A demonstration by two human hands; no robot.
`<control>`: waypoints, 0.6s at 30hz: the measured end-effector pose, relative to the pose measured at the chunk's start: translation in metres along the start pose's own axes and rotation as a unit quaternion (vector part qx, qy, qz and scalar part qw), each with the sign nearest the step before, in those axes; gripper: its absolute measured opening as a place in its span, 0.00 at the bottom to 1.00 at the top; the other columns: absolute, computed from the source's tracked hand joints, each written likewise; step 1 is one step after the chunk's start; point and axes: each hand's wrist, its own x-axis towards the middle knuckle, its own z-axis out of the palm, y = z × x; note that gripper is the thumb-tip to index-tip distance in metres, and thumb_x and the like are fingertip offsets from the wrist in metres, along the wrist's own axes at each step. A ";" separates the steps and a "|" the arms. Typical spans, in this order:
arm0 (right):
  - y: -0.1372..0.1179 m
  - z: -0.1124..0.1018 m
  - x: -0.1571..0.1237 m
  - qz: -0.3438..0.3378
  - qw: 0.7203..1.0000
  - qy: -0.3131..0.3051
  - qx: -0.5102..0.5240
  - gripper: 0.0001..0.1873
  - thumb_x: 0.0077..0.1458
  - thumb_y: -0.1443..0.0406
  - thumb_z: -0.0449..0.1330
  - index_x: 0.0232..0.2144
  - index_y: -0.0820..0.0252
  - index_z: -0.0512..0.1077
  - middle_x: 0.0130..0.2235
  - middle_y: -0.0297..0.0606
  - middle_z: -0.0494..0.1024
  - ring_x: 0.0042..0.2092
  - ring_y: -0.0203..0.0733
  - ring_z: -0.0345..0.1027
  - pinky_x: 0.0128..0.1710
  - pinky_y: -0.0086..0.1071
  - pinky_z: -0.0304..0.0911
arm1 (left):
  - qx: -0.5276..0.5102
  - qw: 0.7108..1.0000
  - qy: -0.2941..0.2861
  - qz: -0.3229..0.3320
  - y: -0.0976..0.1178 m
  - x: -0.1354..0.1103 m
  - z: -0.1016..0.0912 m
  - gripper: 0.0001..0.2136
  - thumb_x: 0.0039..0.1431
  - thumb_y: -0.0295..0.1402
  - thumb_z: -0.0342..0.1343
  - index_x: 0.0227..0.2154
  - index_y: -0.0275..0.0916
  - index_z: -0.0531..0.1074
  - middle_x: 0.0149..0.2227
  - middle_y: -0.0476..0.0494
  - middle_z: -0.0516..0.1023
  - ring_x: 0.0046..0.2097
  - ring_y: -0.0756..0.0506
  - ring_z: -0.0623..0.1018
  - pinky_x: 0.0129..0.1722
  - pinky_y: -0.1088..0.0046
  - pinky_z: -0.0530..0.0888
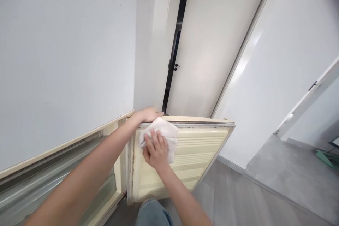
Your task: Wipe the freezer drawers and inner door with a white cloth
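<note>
A cream fridge door (201, 152) stands swung open in front of me, its ribbed inner liner facing me. My right hand (155, 150) lies flat with fingers spread on a white cloth (165, 132), pressing it against the upper left of the liner. My left hand (148, 114) rests over the top edge of the door near the hinge corner, fingers curled on the edge. The fridge body (79, 169) extends to the lower left, its interior partly hidden by my left forearm.
A white wall fills the left. A white room door (212, 49) with a black handle stands behind the fridge door. White panels line the right above a grey floor (265, 190). A green object (328, 157) lies at the far right. My jeans-clad knee (153, 213) shows below.
</note>
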 end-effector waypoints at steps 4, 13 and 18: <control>0.047 -0.020 -0.011 0.043 0.996 0.018 -0.078 0.29 0.55 0.64 0.53 0.60 0.61 0.60 0.58 0.48 0.70 0.65 0.52 0.52 0.60 0.46 0.52 | -0.010 1.000 0.007 0.003 -0.001 -0.001 0.001 0.25 0.55 0.52 0.40 0.22 0.38 0.71 0.31 0.35 0.80 0.35 0.39 0.76 0.35 0.64 0.69; 0.191 -0.056 -0.059 0.149 0.977 0.105 -0.110 0.28 0.56 0.64 0.49 0.58 0.66 0.60 0.58 0.57 0.68 0.66 0.56 0.51 0.61 0.56 0.53 | -0.012 1.000 -0.002 -0.002 0.000 -0.003 0.000 0.24 0.54 0.53 0.40 0.19 0.40 0.69 0.31 0.37 0.78 0.34 0.39 0.76 0.34 0.65 0.68; 0.222 -0.068 -0.064 0.387 0.900 0.194 -0.042 0.32 0.60 0.60 0.44 0.64 0.68 0.50 0.65 0.57 0.56 0.67 0.53 0.49 0.65 0.52 0.48 | -0.017 1.000 -0.001 0.003 -0.001 -0.003 0.000 0.23 0.54 0.52 0.41 0.16 0.40 0.65 0.28 0.40 0.76 0.30 0.42 0.73 0.31 0.65 0.66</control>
